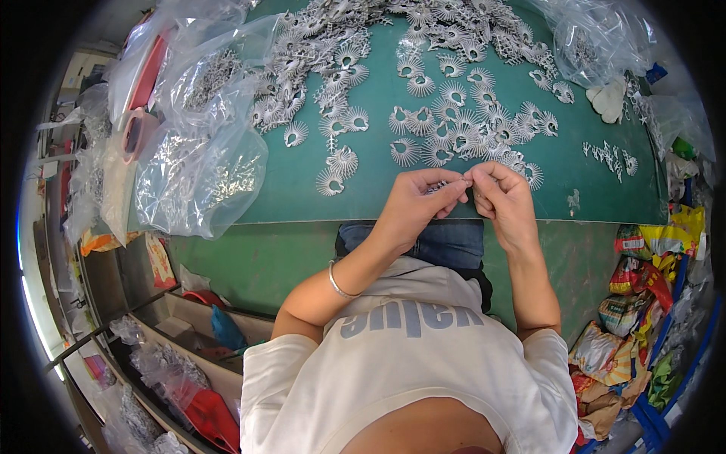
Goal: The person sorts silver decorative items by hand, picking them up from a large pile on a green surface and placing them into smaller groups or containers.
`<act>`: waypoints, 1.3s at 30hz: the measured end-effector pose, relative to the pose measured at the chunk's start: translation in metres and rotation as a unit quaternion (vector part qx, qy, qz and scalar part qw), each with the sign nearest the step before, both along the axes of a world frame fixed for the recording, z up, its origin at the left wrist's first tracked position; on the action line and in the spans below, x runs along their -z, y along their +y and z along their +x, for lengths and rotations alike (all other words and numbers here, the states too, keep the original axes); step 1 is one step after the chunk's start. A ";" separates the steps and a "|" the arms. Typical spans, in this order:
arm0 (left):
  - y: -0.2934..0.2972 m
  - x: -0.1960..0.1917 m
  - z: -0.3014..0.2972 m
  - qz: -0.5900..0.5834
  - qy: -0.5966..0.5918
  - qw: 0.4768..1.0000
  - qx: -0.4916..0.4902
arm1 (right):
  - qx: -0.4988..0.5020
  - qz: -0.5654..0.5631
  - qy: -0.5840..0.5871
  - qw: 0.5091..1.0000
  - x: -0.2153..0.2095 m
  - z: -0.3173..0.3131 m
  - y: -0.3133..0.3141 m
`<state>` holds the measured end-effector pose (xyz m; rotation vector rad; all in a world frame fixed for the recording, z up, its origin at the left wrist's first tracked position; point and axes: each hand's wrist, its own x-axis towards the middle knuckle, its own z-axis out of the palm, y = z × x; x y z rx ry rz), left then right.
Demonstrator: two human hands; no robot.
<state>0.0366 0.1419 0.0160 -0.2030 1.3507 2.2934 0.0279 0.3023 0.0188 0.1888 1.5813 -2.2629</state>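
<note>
At the near edge of the green table (295,197), my left hand (416,203) and my right hand (505,203) meet fingertip to fingertip. Closed fingers of the left hand hold a small grey metal piece (436,186), mostly hidden in the grip. The right thumb and index finger pinch together against the left fingertips; whatever is between them is too small to make out. Just beyond the hands lie many loose silver-grey fan-shaped metal pieces (405,152), each with a round opening. Another fan-shaped piece (330,181) rests to the left of my left hand.
A large heap of metal pieces (302,57) covers the far side. Clear plastic bags (200,178) with metal parts and pink-handled scissors (136,135) sit at left. Small branched pieces (607,157) and pale gloves (607,101) are at right. Colourful packets (620,314) pile beside the table; drawers (181,318) stand lower left.
</note>
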 end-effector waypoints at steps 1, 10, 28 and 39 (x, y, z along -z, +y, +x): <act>-0.001 0.000 0.000 0.010 0.001 1.000 -0.001 | 0.004 -0.003 -0.003 1.000 -0.002 0.000 0.000; -0.008 -0.002 0.001 0.042 -0.047 0.998 0.018 | -0.021 0.060 0.025 0.998 -0.007 0.004 0.008; -0.019 -0.067 -0.207 -0.103 0.105 0.989 0.019 | 0.073 -0.033 0.080 0.994 0.013 -0.008 0.036; -0.032 -0.003 -0.064 0.052 -0.141 0.972 0.183 | 0.024 0.477 0.419 0.773 0.006 -0.020 0.021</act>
